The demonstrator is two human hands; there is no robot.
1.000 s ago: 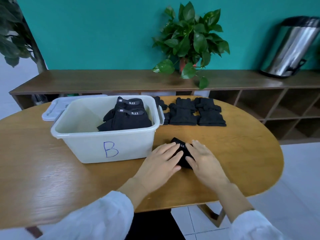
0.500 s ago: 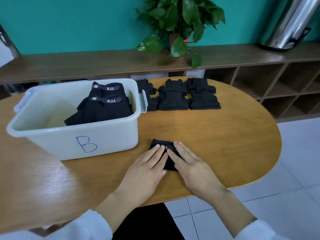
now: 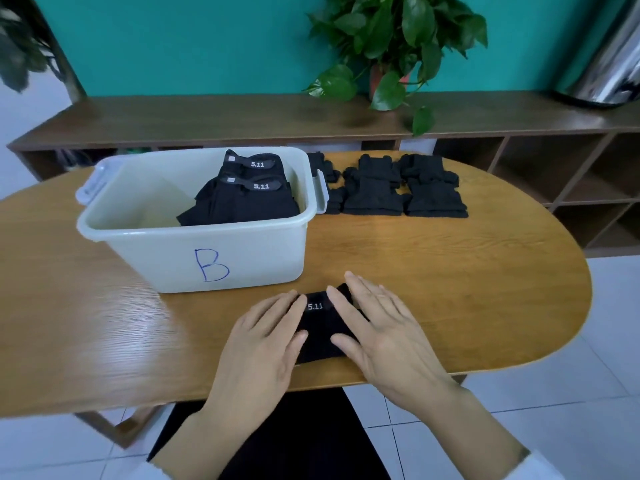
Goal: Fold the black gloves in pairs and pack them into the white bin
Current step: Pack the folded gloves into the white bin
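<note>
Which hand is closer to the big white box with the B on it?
The left hand. It lies just in front of the white bin, near its right corner, flat on the folded glove. The right hand presses the glove's other side, farther right of the bin.

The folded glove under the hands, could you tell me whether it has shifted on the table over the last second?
No. The folded glove lies just as near the white bin's front right corner; only the camera moved.

2 hands (image 3: 263, 344), 1 white bin (image 3: 242, 251), 1 plant (image 3: 398, 39)
</note>
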